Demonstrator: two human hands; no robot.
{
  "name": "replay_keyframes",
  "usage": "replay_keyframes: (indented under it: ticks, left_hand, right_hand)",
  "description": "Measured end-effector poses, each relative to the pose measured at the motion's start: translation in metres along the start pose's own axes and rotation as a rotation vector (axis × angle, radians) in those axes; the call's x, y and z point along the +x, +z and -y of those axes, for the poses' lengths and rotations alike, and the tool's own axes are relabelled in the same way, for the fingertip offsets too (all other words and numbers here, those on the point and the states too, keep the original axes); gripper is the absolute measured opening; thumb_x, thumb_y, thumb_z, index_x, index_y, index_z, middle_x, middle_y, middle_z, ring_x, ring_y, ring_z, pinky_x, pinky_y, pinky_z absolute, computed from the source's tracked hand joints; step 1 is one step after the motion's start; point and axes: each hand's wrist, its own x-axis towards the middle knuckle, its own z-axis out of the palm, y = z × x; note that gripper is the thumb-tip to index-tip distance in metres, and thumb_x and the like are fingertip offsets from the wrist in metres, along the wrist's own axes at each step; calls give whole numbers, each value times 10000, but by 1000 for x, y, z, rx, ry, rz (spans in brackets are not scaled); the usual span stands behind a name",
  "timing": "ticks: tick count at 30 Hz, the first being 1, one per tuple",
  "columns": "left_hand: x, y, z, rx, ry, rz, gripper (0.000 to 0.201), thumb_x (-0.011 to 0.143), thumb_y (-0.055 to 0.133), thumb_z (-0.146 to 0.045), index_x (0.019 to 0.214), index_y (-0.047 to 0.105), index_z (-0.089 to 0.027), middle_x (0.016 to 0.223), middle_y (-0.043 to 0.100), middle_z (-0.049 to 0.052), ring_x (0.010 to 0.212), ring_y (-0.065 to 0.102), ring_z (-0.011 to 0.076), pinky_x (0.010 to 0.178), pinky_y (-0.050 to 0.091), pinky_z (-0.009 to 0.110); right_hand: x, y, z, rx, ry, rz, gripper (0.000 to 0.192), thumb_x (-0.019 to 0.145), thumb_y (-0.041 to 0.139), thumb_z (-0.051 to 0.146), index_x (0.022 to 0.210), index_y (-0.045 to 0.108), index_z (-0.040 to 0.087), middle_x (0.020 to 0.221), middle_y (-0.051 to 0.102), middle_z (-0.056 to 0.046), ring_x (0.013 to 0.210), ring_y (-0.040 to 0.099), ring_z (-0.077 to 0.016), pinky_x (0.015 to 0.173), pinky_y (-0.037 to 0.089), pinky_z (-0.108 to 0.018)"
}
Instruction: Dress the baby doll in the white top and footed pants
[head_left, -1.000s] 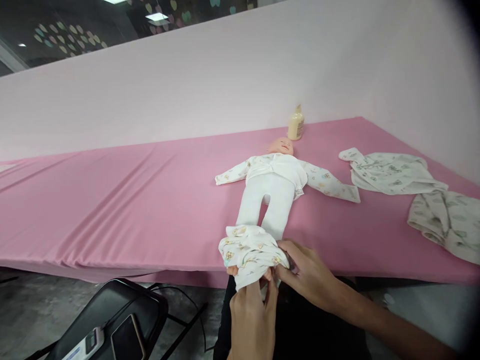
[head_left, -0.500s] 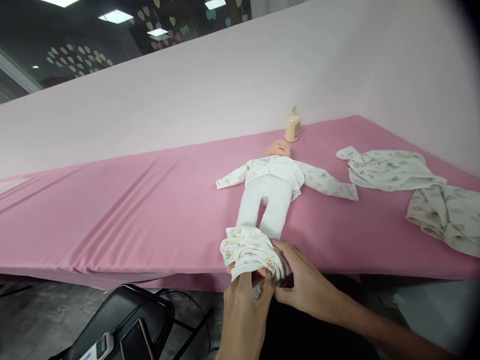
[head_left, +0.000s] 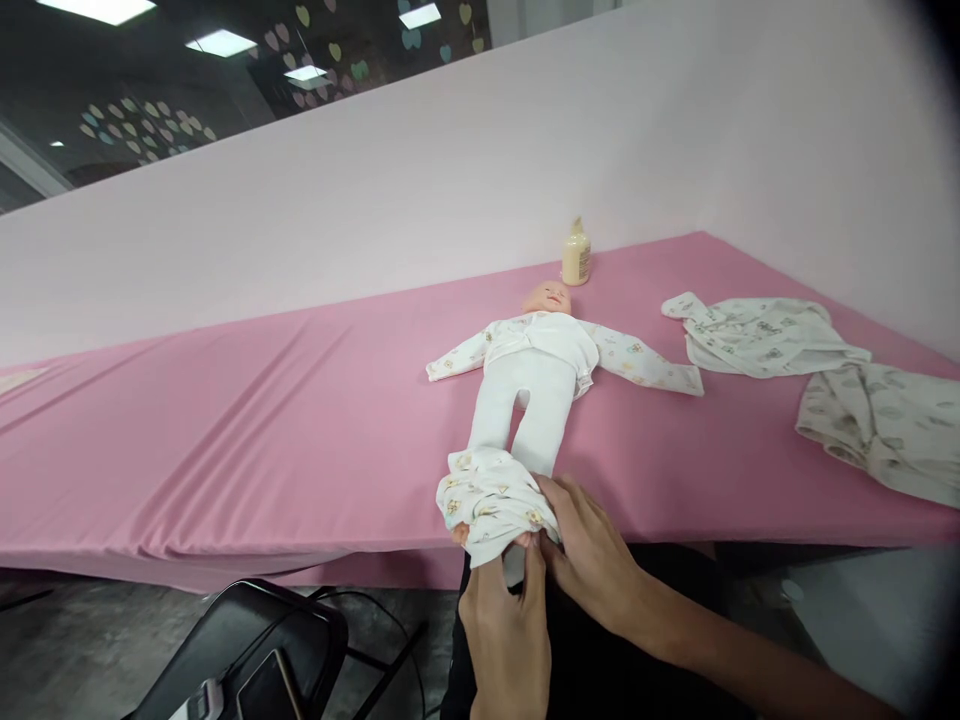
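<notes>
A baby doll (head_left: 541, 372) lies on its back on the pink table (head_left: 300, 420), head toward the wall, in a printed top and with white legs. Bunched printed baby trousers (head_left: 491, 500) sit over its feet at the table's front edge. My left hand (head_left: 504, 625) grips the lower edge of the bunched trousers from below. My right hand (head_left: 592, 560) holds their right side, fingers curled into the cloth.
A cream bottle (head_left: 576, 255) stands by the wall behind the doll's head. Two loose printed garments (head_left: 757, 332) (head_left: 877, 425) lie at the right. A black chair (head_left: 247, 650) with a phone on it stands below the table's front edge.
Both hands have stayed on the bunched trousers at the doll's feet, shifting their hold slightly. The view has drifted a little.
</notes>
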Motion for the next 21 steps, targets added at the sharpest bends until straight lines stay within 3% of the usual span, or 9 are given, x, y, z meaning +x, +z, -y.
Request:
replay_keyframes:
  ticks: [4,10,13,16,21]
  left_hand:
    - [-5,15,14,-25,201,-216,239,859,645,-253,1044,692,-110,914,738,93,807,714,182,762,567,251]
    - [-11,33,32,-29,330,-326,273,798,698,-148,1061,658,-87,922,726,90,793,697,160,766,559,234]
    - [-11,35,31,-62,358,-337,311,786,697,-127,1092,644,-108,940,718,73,800,690,154,754,558,227]
    - [-10,34,27,-131,324,-270,307,794,676,-120,1095,621,-124,936,707,60,821,684,156,784,560,248]
    - [-11,34,26,-135,284,-233,329,796,659,-128,1115,578,-126,931,695,64,848,675,166,807,560,277]
  right_hand:
    - [13,-14,-2,17,120,-12,478,793,565,157,1259,488,227,1175,631,-80,1050,598,-250,910,477,-415]
    - [29,-33,-1,184,235,27,465,716,577,145,1170,529,232,1034,670,-21,881,614,-192,763,474,-326]
    - [35,-37,-4,373,308,-6,367,732,571,164,1095,557,220,928,661,2,810,601,-165,704,465,-284]
    - [43,-40,-9,543,432,-63,156,764,558,218,917,572,190,830,625,3,745,571,-153,646,447,-261]
    - [58,-52,-12,517,416,-78,115,739,556,206,852,568,182,806,583,4,740,522,-145,638,412,-253]
